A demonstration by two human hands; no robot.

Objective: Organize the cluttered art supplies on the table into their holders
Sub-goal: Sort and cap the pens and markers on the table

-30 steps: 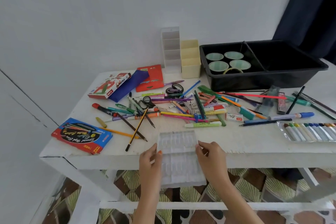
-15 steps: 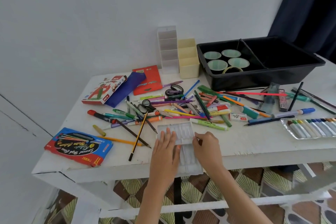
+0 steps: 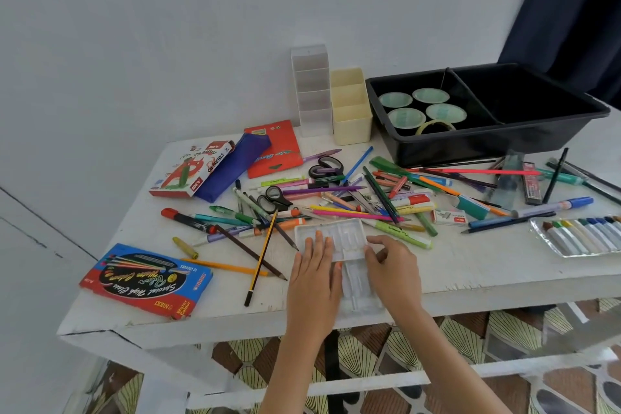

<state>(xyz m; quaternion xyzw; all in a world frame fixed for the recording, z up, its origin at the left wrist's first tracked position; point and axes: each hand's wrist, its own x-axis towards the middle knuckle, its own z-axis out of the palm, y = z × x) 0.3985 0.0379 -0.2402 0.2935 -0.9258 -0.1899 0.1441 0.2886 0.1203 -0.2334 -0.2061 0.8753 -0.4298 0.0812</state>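
Pressing your flat left hand [image 3: 314, 265] on clear tray [image 3: 339, 235] at table's [image 3: 504, 265] 6 o'clock edge; your right hand [image 3: 393, 265] pinches its right rim. Bin [image 3: 470, 148], 2 o'clock: four lidded cups [image 3: 395, 100], tape roll [image 3: 435, 122] in left compartment.

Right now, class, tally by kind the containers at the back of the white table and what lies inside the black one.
Black plastic two-part tub: 1
Tall clear plastic divided holder: 1
Cream plastic divided holder: 1
Round pale-green lids in the tub: 4
Yellowish tape ring in the tub: 1
Total: 8
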